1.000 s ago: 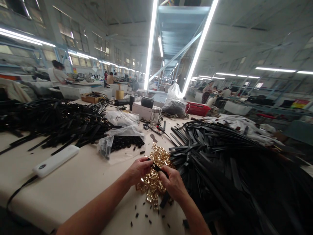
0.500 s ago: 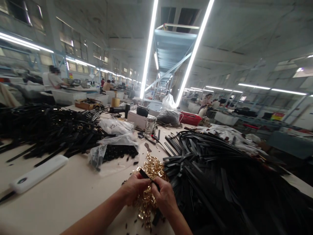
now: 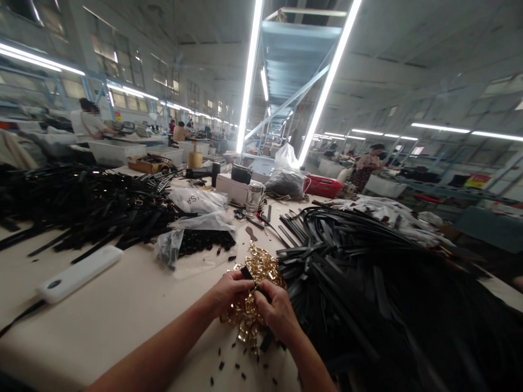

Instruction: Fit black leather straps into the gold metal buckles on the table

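Observation:
A short black strap (image 3: 246,272) is pinched between my two hands, over a heap of gold metal buckles (image 3: 263,263). My left hand (image 3: 229,291) grips it from the left with closed fingers. Thumb and fingers of my right hand (image 3: 274,306) close on its lower right part, close to the left fingertips. A small glint of gold shows between the hands, but I cannot tell whether it is a buckle on the strap or one of the heap behind. Small black loops (image 3: 221,366) lie scattered on the table below the buckles.
Long black straps (image 3: 347,261) pile up on the right, finished-looking black straps (image 3: 81,201) on the left. Near the middle are a plastic bag of small black pieces (image 3: 204,239), a glass jar (image 3: 254,198) and a red basket (image 3: 323,187). A white handheld device (image 3: 81,275) lies left.
The camera view has shifted, so the table things sit slightly higher and further right. Both hands keep their grip on the strap, nearly unchanged.

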`<state>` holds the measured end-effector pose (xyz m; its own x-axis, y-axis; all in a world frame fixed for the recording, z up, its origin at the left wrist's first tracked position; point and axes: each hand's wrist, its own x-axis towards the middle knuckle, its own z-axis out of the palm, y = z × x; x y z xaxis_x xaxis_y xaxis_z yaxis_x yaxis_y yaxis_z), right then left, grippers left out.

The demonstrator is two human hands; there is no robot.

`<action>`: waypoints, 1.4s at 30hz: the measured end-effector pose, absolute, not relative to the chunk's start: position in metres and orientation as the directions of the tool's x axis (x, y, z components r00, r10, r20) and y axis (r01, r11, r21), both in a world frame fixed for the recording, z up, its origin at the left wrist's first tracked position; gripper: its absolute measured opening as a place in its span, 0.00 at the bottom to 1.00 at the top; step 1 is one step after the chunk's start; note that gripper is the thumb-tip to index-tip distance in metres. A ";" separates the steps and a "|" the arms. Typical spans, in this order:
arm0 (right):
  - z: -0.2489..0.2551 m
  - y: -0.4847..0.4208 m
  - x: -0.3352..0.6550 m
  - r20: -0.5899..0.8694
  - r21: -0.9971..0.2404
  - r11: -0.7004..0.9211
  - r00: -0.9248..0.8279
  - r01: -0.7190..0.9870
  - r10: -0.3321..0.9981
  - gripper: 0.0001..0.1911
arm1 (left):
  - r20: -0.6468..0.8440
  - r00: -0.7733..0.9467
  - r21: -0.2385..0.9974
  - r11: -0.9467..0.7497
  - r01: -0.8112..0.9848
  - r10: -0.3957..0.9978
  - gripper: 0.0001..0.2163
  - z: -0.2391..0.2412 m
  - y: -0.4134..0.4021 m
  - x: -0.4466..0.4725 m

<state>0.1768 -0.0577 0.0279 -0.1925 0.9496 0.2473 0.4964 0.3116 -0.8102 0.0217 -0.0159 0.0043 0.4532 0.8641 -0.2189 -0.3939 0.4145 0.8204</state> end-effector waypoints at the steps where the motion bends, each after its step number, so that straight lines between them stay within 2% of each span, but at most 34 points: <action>1: 0.027 -0.057 0.177 0.245 -0.820 0.308 -0.191 0.483 0.951 0.10 | -0.205 0.440 0.829 0.394 -0.397 0.874 0.16 0.004 -0.016 0.022; 7: 0.018 -0.051 0.176 0.215 -0.838 0.248 -0.124 0.486 0.969 0.14 | -0.041 0.313 0.921 0.157 -0.357 0.949 0.16 0.001 -0.011 0.027; 11: 0.010 -0.046 0.177 0.177 -0.859 0.201 -0.094 0.471 0.980 0.15 | 0.137 0.202 0.977 -0.099 -0.187 0.970 0.10 -0.001 -0.014 0.027; 14: 0.010 -0.044 0.182 0.169 -0.878 0.175 -0.055 0.445 0.984 0.17 | 0.209 0.203 0.976 -0.191 -0.105 0.957 0.07 0.002 -0.019 0.023; 16: 0.012 -0.044 0.186 0.159 -0.897 0.163 -0.044 0.412 0.986 0.18 | 0.172 0.277 0.979 -0.133 -0.153 0.945 0.10 0.006 -0.021 0.021; 18: 0.013 -0.044 0.188 0.141 -0.915 0.150 -0.051 0.375 0.989 0.18 | 0.087 0.346 0.972 -0.003 -0.235 0.934 0.16 0.010 -0.021 0.020; 20: 0.013 -0.045 0.189 0.124 -0.926 0.143 -0.076 0.350 0.989 0.19 | -0.001 0.362 0.948 0.115 -0.295 0.932 0.17 0.011 -0.019 0.020; 22: 0.014 -0.046 0.187 0.112 -0.933 0.145 -0.116 0.330 0.987 0.19 | -0.075 0.367 0.930 0.198 -0.310 0.927 0.15 0.012 -0.017 0.021; 25: 0.017 -0.049 0.185 0.118 -0.943 0.162 -0.165 0.290 0.979 0.18 | -0.146 0.500 0.915 0.308 -0.260 0.854 0.18 0.012 -0.017 0.020; 28: 0.022 -0.052 0.184 0.097 -0.948 0.148 -0.190 0.280 0.977 0.17 | -0.176 0.569 0.910 0.353 -0.218 0.803 0.17 0.010 -0.017 0.016; 32: 0.021 -0.052 0.182 0.056 -0.958 0.092 -0.135 0.273 0.989 0.17 | -0.190 0.504 0.890 0.365 -0.273 0.842 0.13 0.006 -0.013 0.013; 34: 0.020 -0.050 0.183 -0.002 -0.990 0.011 -0.090 0.143 0.996 0.16 | -0.206 0.496 0.865 0.394 -0.312 0.844 0.13 0.005 -0.010 0.013; 36: 0.020 -0.048 0.186 -0.080 -0.993 -0.086 -0.075 -0.080 0.994 0.17 | -0.218 0.475 0.835 0.415 -0.361 0.852 0.13 0.005 -0.008 0.013; 39: 0.022 -0.044 0.193 -0.177 -0.887 -0.223 -0.148 -0.404 0.973 0.17 | -0.240 0.446 0.810 0.431 -0.398 0.863 0.15 0.008 -0.007 0.012; 42: 0.021 -0.041 0.200 -0.199 -0.758 -0.302 -0.235 -0.579 0.951 0.12 | -0.250 0.480 0.822 0.446 -0.353 0.841 0.14 0.012 -0.012 0.012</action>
<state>0.1996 -0.0412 0.0214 -0.2349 0.9514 -0.1993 -0.5790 -0.3016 -0.7575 0.0121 -0.0116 0.0123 0.4803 0.8409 -0.2495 -0.3532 0.4458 0.8225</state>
